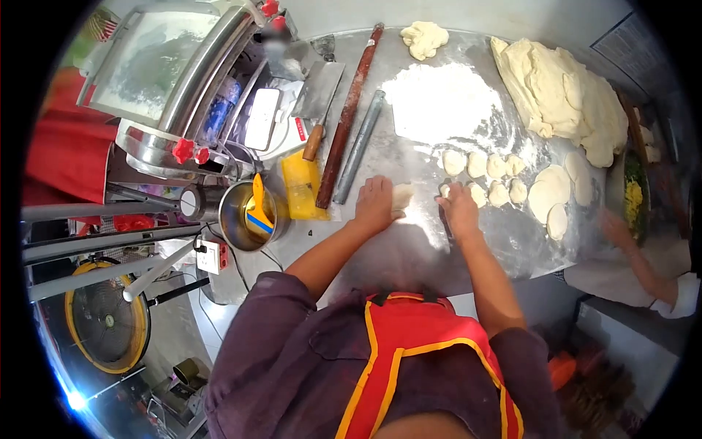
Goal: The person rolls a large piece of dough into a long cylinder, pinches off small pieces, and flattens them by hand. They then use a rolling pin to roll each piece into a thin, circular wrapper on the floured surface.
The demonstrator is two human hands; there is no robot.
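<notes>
Head view: left hand [376, 203] lies palm-down on the floured steel table [409, 256], fingers curled against a small dough piece [402, 196] at its right edge, touching it rather than lifting it. Right hand [459, 208] also presses down on the table, fingers bent over something at the fingertips; too hidden to tell whether it grips anything, maybe a dough bit. Just beyond the right hand sits a cluster of small dough balls [488, 175], and right of those a few flattened dough rounds [556, 192]. Flour pile [441, 101] further up the table, big dough mass [567, 91] at the far right, small dough lump [423, 38] at the top. Left of the hands: long wooden rolling pin [349, 113], metal rod [360, 145] beside it, cleaver [319, 96], yellow scraper [302, 186], metal pot [248, 212] with a brush inside. Another person's hand [616, 228] near a bowl [635, 194] of greens at the right edge.
</notes>
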